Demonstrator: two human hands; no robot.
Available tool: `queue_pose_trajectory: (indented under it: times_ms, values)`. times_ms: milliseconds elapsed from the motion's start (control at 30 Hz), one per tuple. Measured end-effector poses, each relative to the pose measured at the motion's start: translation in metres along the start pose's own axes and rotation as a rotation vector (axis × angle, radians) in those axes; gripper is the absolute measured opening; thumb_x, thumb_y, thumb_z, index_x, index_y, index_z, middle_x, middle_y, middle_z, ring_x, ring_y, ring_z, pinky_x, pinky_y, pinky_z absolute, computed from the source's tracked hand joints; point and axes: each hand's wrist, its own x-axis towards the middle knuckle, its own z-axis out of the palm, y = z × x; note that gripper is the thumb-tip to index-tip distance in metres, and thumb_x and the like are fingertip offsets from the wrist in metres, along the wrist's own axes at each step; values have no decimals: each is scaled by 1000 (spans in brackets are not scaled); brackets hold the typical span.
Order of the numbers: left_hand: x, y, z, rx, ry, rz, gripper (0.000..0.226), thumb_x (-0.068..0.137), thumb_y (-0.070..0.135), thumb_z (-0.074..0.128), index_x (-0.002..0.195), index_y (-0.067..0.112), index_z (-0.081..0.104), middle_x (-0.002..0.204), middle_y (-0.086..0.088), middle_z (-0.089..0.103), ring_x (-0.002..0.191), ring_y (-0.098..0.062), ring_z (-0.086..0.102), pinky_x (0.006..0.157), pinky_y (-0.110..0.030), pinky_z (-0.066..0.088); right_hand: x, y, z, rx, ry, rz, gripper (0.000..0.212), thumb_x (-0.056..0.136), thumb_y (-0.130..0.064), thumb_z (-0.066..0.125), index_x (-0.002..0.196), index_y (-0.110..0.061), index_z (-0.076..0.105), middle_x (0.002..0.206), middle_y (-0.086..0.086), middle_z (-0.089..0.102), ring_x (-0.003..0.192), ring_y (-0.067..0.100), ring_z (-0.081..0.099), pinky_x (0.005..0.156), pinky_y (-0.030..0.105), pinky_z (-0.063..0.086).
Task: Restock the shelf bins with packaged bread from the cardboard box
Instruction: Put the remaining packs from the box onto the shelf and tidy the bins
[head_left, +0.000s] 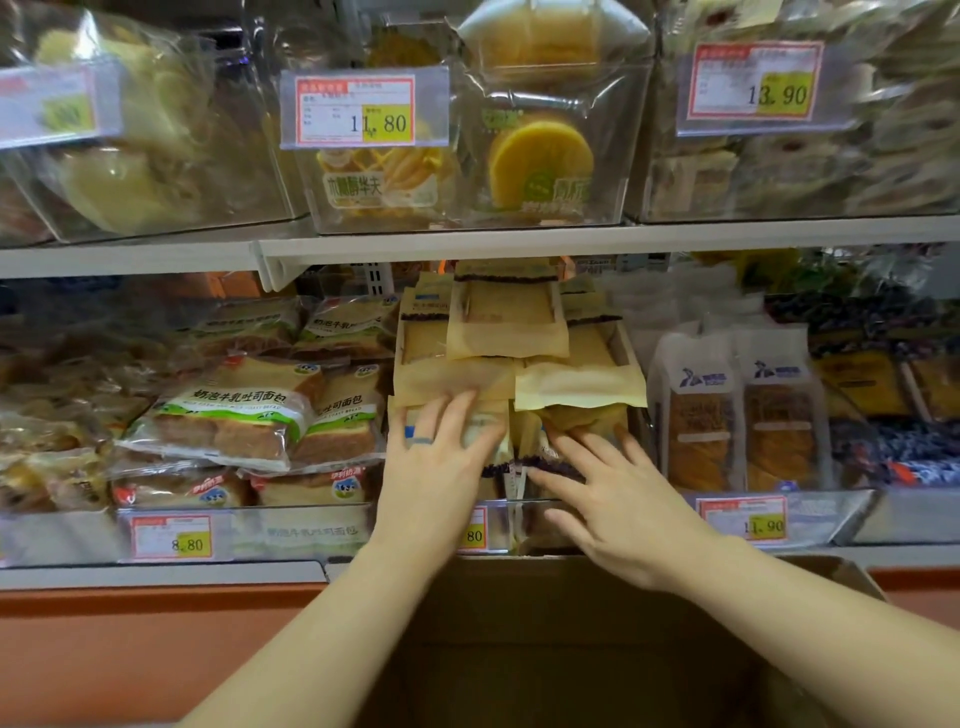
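Observation:
Tan paper-wrapped bread packs (506, 332) are piled in the middle clear bin (498, 525) of the lower shelf. My left hand (434, 467) lies flat with straight fingers on the front left packs. My right hand (618, 499) presses straight fingers against the front right pack (582, 421), whose dark edge shows under the fingertips. Neither hand curls round a pack. The cardboard box (561, 623) sits open just below my forearms; its inside is dark and its contents do not show.
Bagged milk toast loaves (234, 415) fill the bin to the left. White-topped bread bags (737, 415) stand in the bin to the right. Clear bins with round cakes (540, 161) and price tags (358, 109) line the upper shelf (519, 244).

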Motion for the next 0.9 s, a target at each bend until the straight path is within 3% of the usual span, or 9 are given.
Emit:
queue_pose_trajectory:
  times_ms: [67, 100, 200, 267, 367, 467, 567, 700, 900]
  values:
    - [-3, -1, -1, -27, 23, -9, 61, 57, 11, 88, 114, 24, 67, 127, -16, 59, 112, -37, 58, 90, -57, 46, -1, 3, -5, 42, -3, 3, 68, 86, -59, 4, 143, -40, 35, 156, -3, 24, 144, 21, 20, 116, 46, 11]
    - [-5, -2, -2, -39, 36, -18, 59, 60, 12, 87, 114, 23, 67, 128, -15, 58, 111, -36, 58, 90, -53, 47, -2, 3, -7, 43, 29, -1, 66, 87, -58, 7, 141, -40, 38, 155, -3, 26, 143, 20, 22, 115, 45, 15]
    - [-7, -8, -8, -67, 95, -36, 55, 64, 15, 83, 115, 21, 64, 129, -13, 57, 110, -33, 57, 90, -49, 46, -5, 2, -14, 66, 244, -18, 34, 91, -42, 47, 118, -29, 64, 128, 0, 59, 117, 21, 55, 95, 40, 45]
    - [-3, -12, -11, -63, 149, -36, 53, 69, 19, 79, 119, 20, 60, 129, -13, 56, 112, -33, 55, 94, -51, 44, -4, 4, -18, 83, 477, -59, 21, 85, -28, 61, 104, -22, 70, 107, -1, 66, 99, 19, 61, 82, 34, 48]
    - [12, -14, -16, -42, 157, -52, 64, 75, 27, 73, 132, 20, 46, 135, -14, 50, 123, -35, 48, 102, -59, 37, 8, 8, -28, 44, 677, -5, 42, 77, -19, 69, 118, -17, 61, 121, 8, 58, 112, 25, 50, 94, 39, 39]
    - [33, -11, -27, -36, 22, -71, 87, 75, 33, 65, 147, 26, 16, 152, -15, 29, 140, -38, 26, 109, -63, 20, 28, 8, -44, 18, 514, 86, 84, 72, -24, 70, 145, -23, 28, 151, 11, 29, 135, 30, 27, 108, 53, 29]
    - [56, -12, -32, -116, -160, -120, 87, 82, 42, 53, 150, 35, 0, 160, -8, -4, 145, -36, 2, 115, -58, 6, 49, 9, -59, 47, 248, 137, 97, 77, -36, 62, 150, -34, -1, 160, 2, 0, 143, 31, 11, 109, 54, 29]
    - [74, -17, -33, -192, -363, -149, 86, 81, 47, 52, 148, 43, -2, 152, -14, 27, 137, -36, 29, 115, -54, 17, 65, 17, -59, 61, 130, 193, 93, 81, -37, 60, 150, -38, -3, 160, 1, -2, 139, 34, 28, 110, 50, 30]
    - [64, -24, -31, -197, -340, -122, 81, 84, 44, 52, 147, 45, 3, 131, -11, 51, 122, -33, 47, 113, -52, 27, 61, 21, -48, 48, 151, 181, 87, 85, -36, 57, 150, -37, -2, 160, -2, -7, 142, 30, 20, 113, 50, 25]
